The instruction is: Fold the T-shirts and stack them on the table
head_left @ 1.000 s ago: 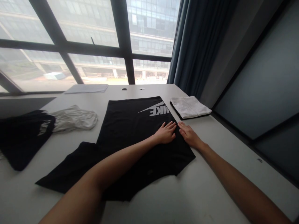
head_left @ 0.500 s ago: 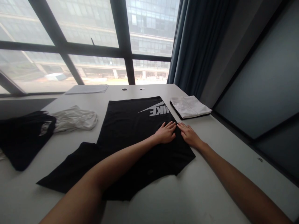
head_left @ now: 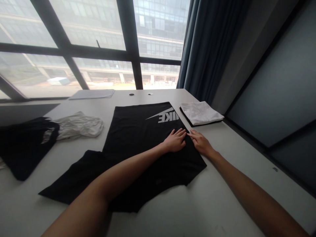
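A black T-shirt with a white NIKE print lies spread on the white table, its right side folded inward so that the print is cut at the fold. One sleeve points toward the lower left. My left hand rests flat on the shirt near the folded edge, palm down, fingers stretched out and holding nothing. Just right of it, my right hand touches that edge with extended fingers, one of them pointing left at the fold. The two hands nearly meet at the fingertips.
A folded white cloth lies on a dark one at the right. Crumpled white cloth and a dark printed garment lie at the left. Papers sit at the table's far edge, below the window.
My right hand's fingers have shifted slightly, with one now pointing more to the left along the fold. My left hand and the shirt stay where they were.
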Tool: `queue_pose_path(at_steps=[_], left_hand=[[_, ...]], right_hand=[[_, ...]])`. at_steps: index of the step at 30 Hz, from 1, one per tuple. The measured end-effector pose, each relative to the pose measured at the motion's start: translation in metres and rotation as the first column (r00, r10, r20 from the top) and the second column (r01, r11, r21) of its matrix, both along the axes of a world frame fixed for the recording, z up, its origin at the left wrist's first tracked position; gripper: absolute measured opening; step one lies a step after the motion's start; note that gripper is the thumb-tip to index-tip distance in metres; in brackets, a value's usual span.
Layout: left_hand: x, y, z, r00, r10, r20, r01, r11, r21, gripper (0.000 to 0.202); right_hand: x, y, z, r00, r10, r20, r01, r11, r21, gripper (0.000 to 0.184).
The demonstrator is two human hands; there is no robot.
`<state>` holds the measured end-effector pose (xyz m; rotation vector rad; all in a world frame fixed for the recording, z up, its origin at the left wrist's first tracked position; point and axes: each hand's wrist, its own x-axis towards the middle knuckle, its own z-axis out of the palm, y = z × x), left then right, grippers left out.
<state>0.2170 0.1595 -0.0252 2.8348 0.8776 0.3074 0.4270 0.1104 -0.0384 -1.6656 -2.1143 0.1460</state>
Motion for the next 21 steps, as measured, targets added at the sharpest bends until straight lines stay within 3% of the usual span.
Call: queue_pose_path(at_steps=[16,21], left_hand=[[-0.0004,0.0001,0.0019,1.000,0.009,0.003,-0.009,1.000,-0.019,0.061],[0.0000,0.0006,0.0011,1.000,0.005,0.001,-0.004,1.000,-0.013,0.062]], right_hand=[[0.0007,-0.0001,0.0002,0.992,-0.047,-0.118,0.052,0.998,0.046,0.041],[-0.0003,-0.0023,0.0015,0.984,0.114,-0.140,-0.095,0.986,0.137,0.047]])
